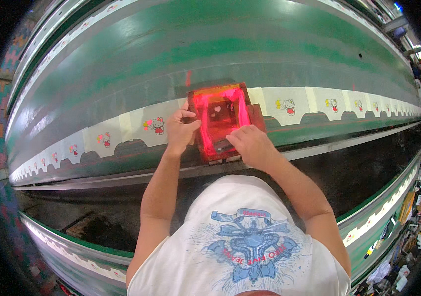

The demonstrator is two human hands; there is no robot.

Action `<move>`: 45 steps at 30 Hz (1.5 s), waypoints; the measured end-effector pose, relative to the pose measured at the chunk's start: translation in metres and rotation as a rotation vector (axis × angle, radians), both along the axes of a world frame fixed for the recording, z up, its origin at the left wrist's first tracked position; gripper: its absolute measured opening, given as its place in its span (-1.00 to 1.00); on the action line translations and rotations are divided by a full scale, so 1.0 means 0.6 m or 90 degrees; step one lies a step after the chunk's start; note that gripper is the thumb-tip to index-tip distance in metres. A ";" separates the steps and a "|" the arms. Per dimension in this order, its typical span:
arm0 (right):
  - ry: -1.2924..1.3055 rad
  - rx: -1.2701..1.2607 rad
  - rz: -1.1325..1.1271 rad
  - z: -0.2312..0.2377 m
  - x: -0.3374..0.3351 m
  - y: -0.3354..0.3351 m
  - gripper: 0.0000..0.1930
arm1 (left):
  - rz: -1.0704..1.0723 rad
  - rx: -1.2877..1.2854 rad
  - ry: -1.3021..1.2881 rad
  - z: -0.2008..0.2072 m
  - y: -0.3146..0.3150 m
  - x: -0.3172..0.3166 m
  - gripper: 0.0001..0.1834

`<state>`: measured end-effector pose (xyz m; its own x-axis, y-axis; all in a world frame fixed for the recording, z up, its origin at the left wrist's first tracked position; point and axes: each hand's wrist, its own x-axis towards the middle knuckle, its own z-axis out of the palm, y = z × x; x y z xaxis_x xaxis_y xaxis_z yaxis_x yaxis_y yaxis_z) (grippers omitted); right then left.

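My left hand (pixel 181 129) grasps the near-left side of the red-stained frame (pixel 219 90), thumb over its edge; my right hand (pixel 251 144) has its fingers bent together at the lower right corner, though I cannot tell whether they pinch the frame or something within it. The frame lies over the row of white pieces (pixel 321 100) on the green table (pixel 220 44), close before me. To do this well, I judge it should sit flat and square to the row, with even pressure, my fingertips clear of the wet-looking red ink (pixel 243 112).
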<state>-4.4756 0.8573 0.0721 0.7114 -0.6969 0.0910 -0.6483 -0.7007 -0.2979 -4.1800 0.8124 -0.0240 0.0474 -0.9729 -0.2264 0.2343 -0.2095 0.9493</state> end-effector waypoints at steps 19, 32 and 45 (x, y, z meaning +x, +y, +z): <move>-0.109 -0.074 -0.074 -0.062 0.026 -0.118 -0.46 | -0.015 -0.021 -0.006 -0.003 -0.001 -0.001 -0.70; -0.096 0.016 -0.105 -0.029 0.021 0.058 -0.38 | -0.023 -0.064 -0.129 -0.004 0.000 0.000 -0.75; -0.257 -0.047 -0.175 -0.046 -0.062 0.072 -0.51 | -0.003 -0.126 -0.144 0.018 -0.002 -0.058 -0.70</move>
